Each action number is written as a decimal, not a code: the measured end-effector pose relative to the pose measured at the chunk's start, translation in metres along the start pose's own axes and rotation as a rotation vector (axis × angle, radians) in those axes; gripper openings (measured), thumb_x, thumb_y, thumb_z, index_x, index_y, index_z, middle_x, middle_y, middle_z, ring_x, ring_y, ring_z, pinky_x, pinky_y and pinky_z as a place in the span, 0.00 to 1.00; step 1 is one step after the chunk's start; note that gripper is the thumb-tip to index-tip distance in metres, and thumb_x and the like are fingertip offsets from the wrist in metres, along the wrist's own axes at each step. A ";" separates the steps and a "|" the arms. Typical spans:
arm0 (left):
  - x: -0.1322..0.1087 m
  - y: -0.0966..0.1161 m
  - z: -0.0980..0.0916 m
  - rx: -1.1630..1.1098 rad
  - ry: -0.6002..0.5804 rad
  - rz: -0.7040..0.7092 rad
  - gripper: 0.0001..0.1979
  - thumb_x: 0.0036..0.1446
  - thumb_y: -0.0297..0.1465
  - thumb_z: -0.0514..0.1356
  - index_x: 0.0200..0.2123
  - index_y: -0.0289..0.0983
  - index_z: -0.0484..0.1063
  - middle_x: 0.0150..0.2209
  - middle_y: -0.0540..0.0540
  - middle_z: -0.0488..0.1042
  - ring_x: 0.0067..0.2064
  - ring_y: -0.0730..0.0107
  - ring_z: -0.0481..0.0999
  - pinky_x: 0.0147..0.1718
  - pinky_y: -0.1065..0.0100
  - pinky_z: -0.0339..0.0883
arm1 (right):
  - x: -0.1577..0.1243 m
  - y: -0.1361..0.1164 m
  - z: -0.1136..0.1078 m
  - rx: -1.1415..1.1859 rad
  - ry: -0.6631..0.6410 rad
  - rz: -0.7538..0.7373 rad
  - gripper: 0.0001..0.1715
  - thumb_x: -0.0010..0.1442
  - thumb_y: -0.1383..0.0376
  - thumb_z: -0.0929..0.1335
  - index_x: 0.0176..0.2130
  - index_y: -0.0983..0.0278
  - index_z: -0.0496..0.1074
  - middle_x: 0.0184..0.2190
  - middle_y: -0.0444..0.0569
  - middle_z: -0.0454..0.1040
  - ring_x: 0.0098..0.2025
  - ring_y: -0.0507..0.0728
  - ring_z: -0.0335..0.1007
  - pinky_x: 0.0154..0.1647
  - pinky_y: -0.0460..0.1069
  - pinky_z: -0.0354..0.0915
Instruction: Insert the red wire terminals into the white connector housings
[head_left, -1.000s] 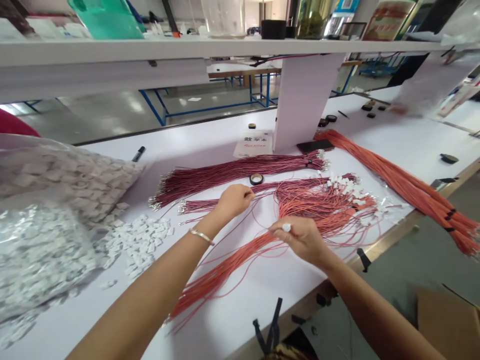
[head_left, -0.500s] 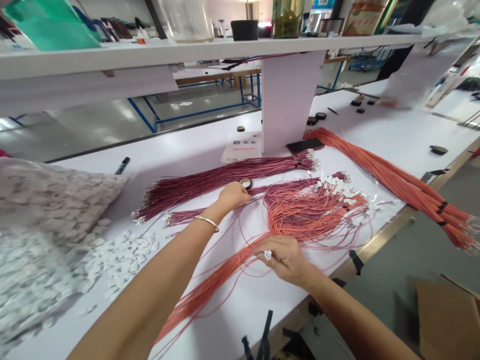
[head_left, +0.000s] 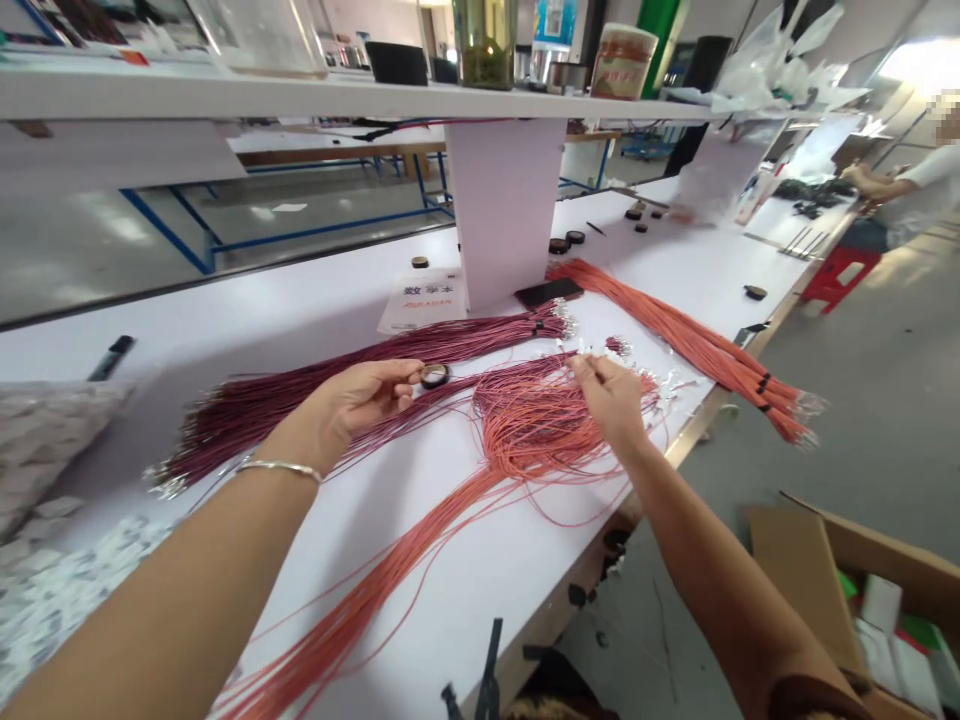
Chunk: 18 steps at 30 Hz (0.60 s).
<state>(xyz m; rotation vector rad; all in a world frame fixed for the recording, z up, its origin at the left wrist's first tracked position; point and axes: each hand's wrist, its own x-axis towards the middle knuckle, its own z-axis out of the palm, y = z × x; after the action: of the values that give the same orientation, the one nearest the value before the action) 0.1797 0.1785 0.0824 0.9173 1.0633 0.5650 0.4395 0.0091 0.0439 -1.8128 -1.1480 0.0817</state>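
Head view: on the tabletop [head_left: 450, 600], some wires [head_left: 517, 420] are apparently fitted with white connectors [head_left: 585, 349], a maroon bundle [head_left: 300, 376] is left metal-ended, and the grips of left hand [head_left: 356, 400] and right hand [head_left: 611, 395] are pressed together, anything pinched being indiscernible.

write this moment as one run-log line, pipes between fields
left hand: by black tape roll, contact unclear | right hand: at white connectors, grip unclear | table: orange-red wires nearer, maroon bundle farther back
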 end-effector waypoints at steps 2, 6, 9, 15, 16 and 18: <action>-0.006 -0.001 -0.005 -0.143 0.028 -0.013 0.08 0.55 0.15 0.56 0.29 0.30 0.73 0.23 0.45 0.71 0.16 0.82 0.62 0.13 0.80 0.62 | 0.016 0.020 -0.008 -0.182 0.042 0.043 0.27 0.63 0.48 0.63 0.24 0.63 0.72 0.20 0.45 0.68 0.25 0.52 0.60 0.27 0.47 0.52; -0.013 -0.009 -0.004 -0.263 0.148 0.098 0.09 0.56 0.15 0.54 0.29 0.31 0.70 0.24 0.49 0.70 0.15 0.87 0.59 0.18 0.79 0.68 | 0.017 0.050 -0.011 -0.383 0.018 0.058 0.27 0.62 0.46 0.63 0.24 0.63 0.72 0.22 0.47 0.70 0.26 0.53 0.60 0.28 0.48 0.48; -0.014 -0.016 0.004 -0.258 0.194 0.185 0.10 0.54 0.14 0.54 0.32 0.32 0.70 0.27 0.48 0.73 0.17 0.86 0.63 0.20 0.81 0.67 | 0.003 0.056 -0.008 -0.365 -0.076 -0.044 0.31 0.63 0.45 0.61 0.22 0.63 0.70 0.19 0.47 0.68 0.24 0.52 0.59 0.27 0.48 0.48; -0.007 -0.006 0.009 0.152 0.216 0.414 0.12 0.53 0.17 0.57 0.37 0.34 0.77 0.31 0.46 0.78 0.17 0.82 0.57 0.15 0.78 0.53 | -0.015 0.040 0.000 -0.246 -0.264 -0.256 0.34 0.65 0.44 0.58 0.20 0.62 0.65 0.20 0.46 0.66 0.24 0.52 0.59 0.28 0.47 0.51; -0.006 -0.002 0.009 0.413 0.233 0.524 0.13 0.54 0.19 0.57 0.38 0.36 0.78 0.32 0.46 0.79 0.19 0.79 0.62 0.18 0.77 0.56 | -0.015 0.037 0.002 -0.248 -0.262 -0.271 0.34 0.65 0.44 0.58 0.19 0.62 0.65 0.20 0.46 0.66 0.24 0.52 0.59 0.28 0.47 0.51; -0.006 0.005 0.010 0.949 0.252 0.725 0.15 0.54 0.20 0.58 0.41 0.39 0.79 0.39 0.44 0.81 0.30 0.68 0.74 0.28 0.71 0.64 | -0.012 0.035 0.004 -0.275 -0.225 -0.278 0.33 0.66 0.45 0.58 0.19 0.62 0.64 0.20 0.47 0.66 0.24 0.52 0.58 0.28 0.48 0.50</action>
<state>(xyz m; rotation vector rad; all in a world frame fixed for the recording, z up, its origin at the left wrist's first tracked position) 0.1865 0.1727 0.0913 2.1569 1.2254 0.7888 0.4540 0.0001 0.0113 -1.8954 -1.6270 -0.0381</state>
